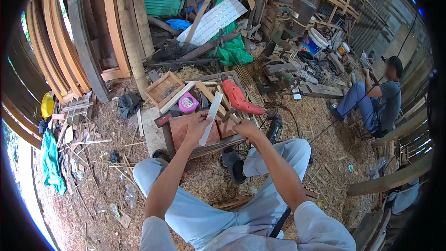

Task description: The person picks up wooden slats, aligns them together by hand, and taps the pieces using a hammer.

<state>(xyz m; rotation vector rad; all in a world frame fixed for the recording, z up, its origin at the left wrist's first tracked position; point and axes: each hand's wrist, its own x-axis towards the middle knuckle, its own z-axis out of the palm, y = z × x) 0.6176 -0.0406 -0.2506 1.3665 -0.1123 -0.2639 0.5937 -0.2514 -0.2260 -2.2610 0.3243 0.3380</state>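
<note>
My left hand (199,124) is closed on a flat, pale strip (212,117), which stands tilted over the low work table (204,150). My right hand (247,128) is wrapped round the handle of what looks like a hammer (227,113), its head pointing toward the strip. Just beyond that hand lies a red power drill (238,96). A pink tape measure (187,102) rests behind my left hand, near a wooden tray (154,86) of small nail-like pieces. Reddish-brown boards (182,128) lie under my hands.
A seated person (385,88) is at the right. Tall timber pieces (114,23) lean at the left. Behind the table are a white slotted panel (213,20), a green crate (162,1) and a bucket (316,42). Wood shavings cover the ground; a cable (295,118) runs beside the drill.
</note>
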